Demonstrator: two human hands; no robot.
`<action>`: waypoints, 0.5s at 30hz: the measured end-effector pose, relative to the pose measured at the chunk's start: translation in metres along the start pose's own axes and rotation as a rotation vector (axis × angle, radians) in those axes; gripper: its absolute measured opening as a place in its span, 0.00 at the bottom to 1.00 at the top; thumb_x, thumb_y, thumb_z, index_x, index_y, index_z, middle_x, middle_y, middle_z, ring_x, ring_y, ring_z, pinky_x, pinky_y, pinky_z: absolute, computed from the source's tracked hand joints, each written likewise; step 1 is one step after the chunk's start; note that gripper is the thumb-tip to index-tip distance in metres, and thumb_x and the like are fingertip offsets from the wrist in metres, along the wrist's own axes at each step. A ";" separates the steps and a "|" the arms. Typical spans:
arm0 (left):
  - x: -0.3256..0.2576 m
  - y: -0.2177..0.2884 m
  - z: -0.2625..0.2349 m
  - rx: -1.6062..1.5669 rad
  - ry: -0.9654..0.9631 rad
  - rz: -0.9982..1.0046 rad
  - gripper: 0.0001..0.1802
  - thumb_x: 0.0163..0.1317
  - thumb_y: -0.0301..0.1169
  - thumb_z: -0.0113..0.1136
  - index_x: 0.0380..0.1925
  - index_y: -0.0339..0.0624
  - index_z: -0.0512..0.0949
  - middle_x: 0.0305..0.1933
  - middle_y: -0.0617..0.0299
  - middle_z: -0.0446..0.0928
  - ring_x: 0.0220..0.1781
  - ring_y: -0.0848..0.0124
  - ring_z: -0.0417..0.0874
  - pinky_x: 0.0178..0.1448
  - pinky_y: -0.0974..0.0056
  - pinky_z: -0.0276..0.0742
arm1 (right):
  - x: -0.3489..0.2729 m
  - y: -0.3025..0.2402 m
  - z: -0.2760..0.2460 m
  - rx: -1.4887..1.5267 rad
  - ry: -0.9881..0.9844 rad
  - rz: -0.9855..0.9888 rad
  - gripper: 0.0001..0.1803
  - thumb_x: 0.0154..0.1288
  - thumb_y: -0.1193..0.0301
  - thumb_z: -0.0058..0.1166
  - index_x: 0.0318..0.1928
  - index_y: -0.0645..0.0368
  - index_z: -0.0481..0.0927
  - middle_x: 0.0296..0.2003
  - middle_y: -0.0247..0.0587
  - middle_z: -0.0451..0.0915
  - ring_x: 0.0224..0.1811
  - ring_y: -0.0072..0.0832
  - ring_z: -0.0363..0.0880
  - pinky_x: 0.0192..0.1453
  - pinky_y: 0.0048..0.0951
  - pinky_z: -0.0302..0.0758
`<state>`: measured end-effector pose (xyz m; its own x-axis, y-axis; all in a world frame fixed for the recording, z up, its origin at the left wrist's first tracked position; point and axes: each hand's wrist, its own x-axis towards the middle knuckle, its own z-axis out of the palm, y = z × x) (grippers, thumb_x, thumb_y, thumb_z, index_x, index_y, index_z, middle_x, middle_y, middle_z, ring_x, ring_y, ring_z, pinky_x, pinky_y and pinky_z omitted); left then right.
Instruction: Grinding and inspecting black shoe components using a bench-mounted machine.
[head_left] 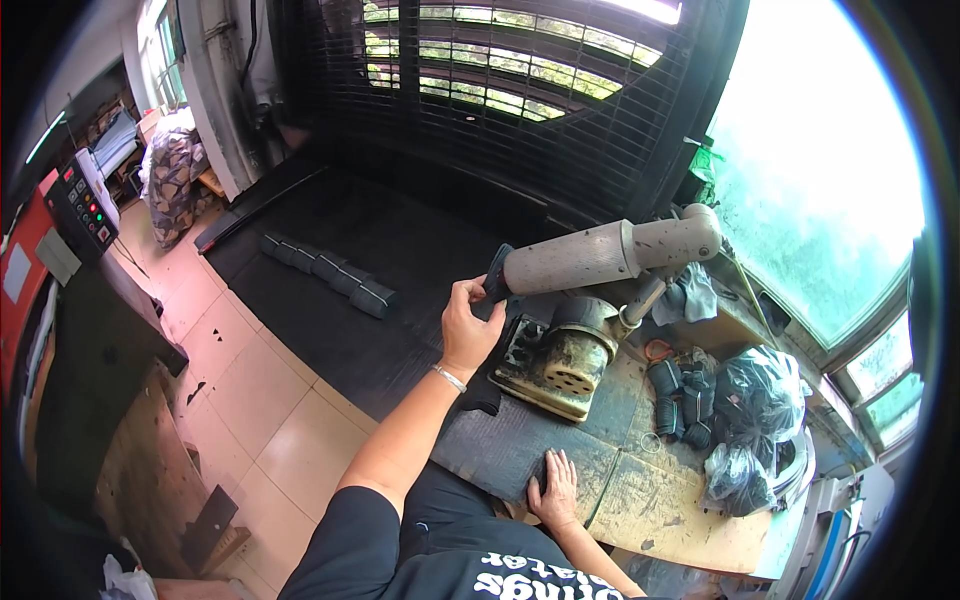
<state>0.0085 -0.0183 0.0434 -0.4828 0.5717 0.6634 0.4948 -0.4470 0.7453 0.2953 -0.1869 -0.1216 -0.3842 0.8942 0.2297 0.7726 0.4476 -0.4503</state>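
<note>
Pinching down, the left hand (468, 325) has thumb and fingertips closed on a small dark rubber piece (497, 273), holding it right against the near end of the grey sanding drum (580, 257). That drum sticks out sideways from a grimy motor housing (556, 355) sitting on the worn tabletop (660, 500). A thin bracelet (450, 378) circles the left wrist, and the forearm reaches up from the lower edge.

Down low, the right hand (555, 490) lies flat, palm down, fingers spread and opened out, gripping nothing; it presses on the near edge of the tabletop, partly over a dark mat (500, 450) that covers that end.

Over to the right of the motor, a cluster of dark rubber sleeves (680, 405) rests on the tabletop, with black plastic bags (755, 400) just beside them. A blue-grey rag (690, 295) lies behind the drum's far end.

On the floor, well apart from the hands, a row of dark cylinders (325, 268) lies on a black floor mat (380, 250), in front of a wire window grille (520, 80).
</note>
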 end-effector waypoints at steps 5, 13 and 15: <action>-0.001 0.001 0.001 0.010 0.003 0.005 0.21 0.51 0.20 0.72 0.40 0.37 0.70 0.48 0.50 0.84 0.42 0.62 0.86 0.51 0.62 0.82 | 0.000 0.001 0.000 0.002 0.000 0.003 0.37 0.62 0.65 0.58 0.69 0.68 0.66 0.66 0.57 0.71 0.76 0.52 0.61 0.80 0.54 0.53; -0.015 0.002 -0.012 -0.024 0.008 -0.009 0.21 0.51 0.21 0.73 0.40 0.38 0.70 0.50 0.50 0.84 0.43 0.61 0.86 0.51 0.61 0.82 | 0.000 0.000 0.001 -0.004 0.014 -0.009 0.36 0.62 0.65 0.58 0.69 0.68 0.66 0.66 0.56 0.71 0.75 0.52 0.62 0.79 0.54 0.54; -0.018 0.001 -0.015 -0.023 0.012 0.001 0.21 0.51 0.21 0.72 0.41 0.37 0.70 0.50 0.50 0.84 0.43 0.62 0.86 0.51 0.61 0.82 | -0.001 0.001 0.001 -0.010 0.020 -0.015 0.36 0.62 0.65 0.58 0.69 0.67 0.66 0.66 0.56 0.71 0.75 0.52 0.62 0.79 0.54 0.54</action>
<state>0.0067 -0.0397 0.0333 -0.4909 0.5630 0.6649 0.4790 -0.4631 0.7457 0.2955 -0.1872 -0.1227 -0.3859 0.8869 0.2541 0.7717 0.4612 -0.4379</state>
